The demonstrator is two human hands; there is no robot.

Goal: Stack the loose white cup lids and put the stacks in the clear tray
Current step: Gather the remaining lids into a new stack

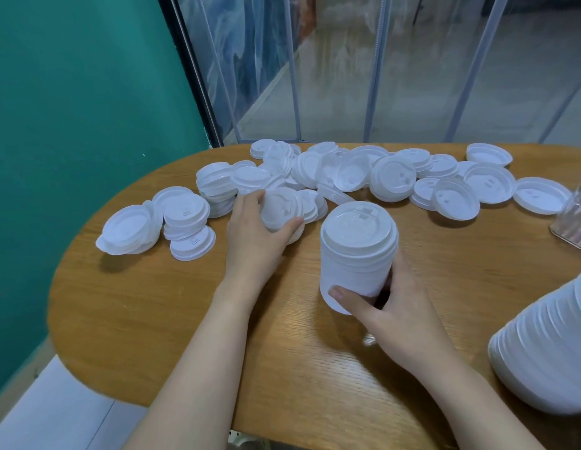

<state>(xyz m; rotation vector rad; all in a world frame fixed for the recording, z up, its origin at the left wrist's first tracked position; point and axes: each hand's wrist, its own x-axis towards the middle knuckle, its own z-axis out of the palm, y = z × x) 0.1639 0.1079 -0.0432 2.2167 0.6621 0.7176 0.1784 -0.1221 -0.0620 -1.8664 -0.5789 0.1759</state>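
Note:
Many loose white cup lids point(393, 177) lie scattered across the far half of the wooden table point(159, 303), some in small leaning piles. My left hand point(256, 232) grips one lid point(281, 207) at the near edge of the scatter, thumb and fingers curled round its rim. My right hand point(390, 306) holds a tall stack of lids point(359, 251) upright near the table's middle, thumb across its base. A corner of the clear tray point(575, 222) shows at the right edge.
A long stack of lids point(552, 345) lies on its side at the lower right, cut off by the frame. A green wall point(71, 125) stands to the left and clear plastic curtain strips point(347, 76) hang behind the table.

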